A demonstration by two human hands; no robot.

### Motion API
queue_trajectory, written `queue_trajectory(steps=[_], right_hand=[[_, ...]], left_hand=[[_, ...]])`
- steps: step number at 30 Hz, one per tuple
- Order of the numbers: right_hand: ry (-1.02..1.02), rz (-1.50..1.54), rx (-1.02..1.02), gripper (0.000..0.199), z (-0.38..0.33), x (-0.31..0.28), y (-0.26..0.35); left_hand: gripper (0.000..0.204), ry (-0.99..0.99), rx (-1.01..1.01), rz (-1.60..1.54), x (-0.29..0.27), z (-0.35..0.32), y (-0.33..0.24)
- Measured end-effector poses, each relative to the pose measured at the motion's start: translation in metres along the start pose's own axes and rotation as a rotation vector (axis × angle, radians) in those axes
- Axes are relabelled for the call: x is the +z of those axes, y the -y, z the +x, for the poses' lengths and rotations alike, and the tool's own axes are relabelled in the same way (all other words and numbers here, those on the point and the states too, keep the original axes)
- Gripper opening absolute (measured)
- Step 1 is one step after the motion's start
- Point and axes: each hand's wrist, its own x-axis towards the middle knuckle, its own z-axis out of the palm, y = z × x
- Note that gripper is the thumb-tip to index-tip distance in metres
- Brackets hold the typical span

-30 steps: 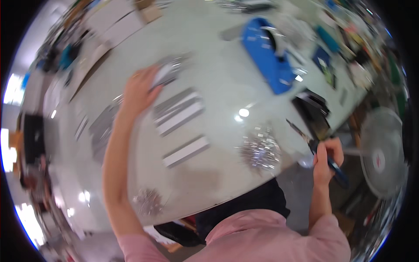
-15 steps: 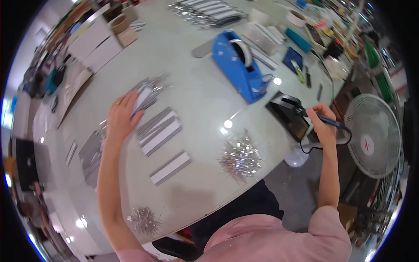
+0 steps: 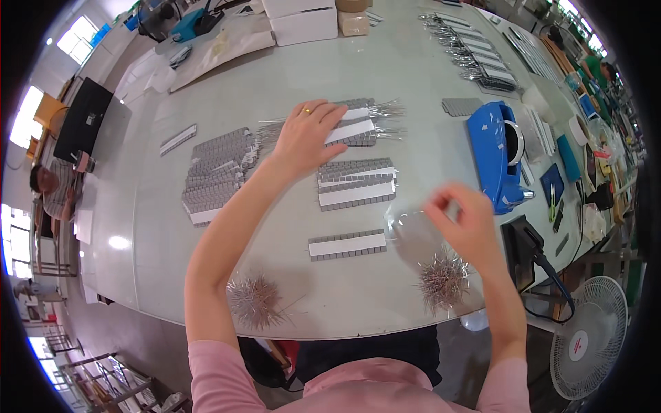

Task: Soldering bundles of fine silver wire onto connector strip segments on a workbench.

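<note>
My left hand (image 3: 306, 134) lies flat over a stack of grey segmented strips with white bands (image 3: 354, 129); silvery wires stick out at both ends. Its thumb is spread from the fingers. My right hand (image 3: 465, 220) is raised over the table, fingers bent and smeared by motion; whether it holds anything is unclear. Below it sits a bundle of thin wires (image 3: 443, 281). A second wire bundle (image 3: 256, 301) lies by my left forearm. Between the arms are another stack of strips (image 3: 357, 184) and a single strip (image 3: 348, 244). A dark corded hand tool (image 3: 540, 253) rests on a black stand (image 3: 516, 255).
A blue tape dispenser (image 3: 492, 158) stands on the right. More grey strips (image 3: 220, 172) lie left of my forearm, and wired strips (image 3: 478, 51) at the far right. White boxes (image 3: 303, 26) are at the back. A fan (image 3: 589, 337) stands beyond the right edge.
My right hand has let go of the corded tool and moved left over the table. My left hand stays on the strip stack. The whole view has swung toward the left.
</note>
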Motion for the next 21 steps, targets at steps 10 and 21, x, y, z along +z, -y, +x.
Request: queue_trajectory(steps=[10, 21], right_hand=[[0.277, -0.611, -0.286, 0.052, 0.152, 0.079, -0.035], [0.485, -0.766, -0.069, 0.049, 0.17, 0.086, -0.018]], left_hand=[[0.061, 0.179, -0.3, -0.091, -0.021, -0.011, 0.0], [0.053, 0.149, -0.303, -0.105, -0.011, -0.009, 0.008]])
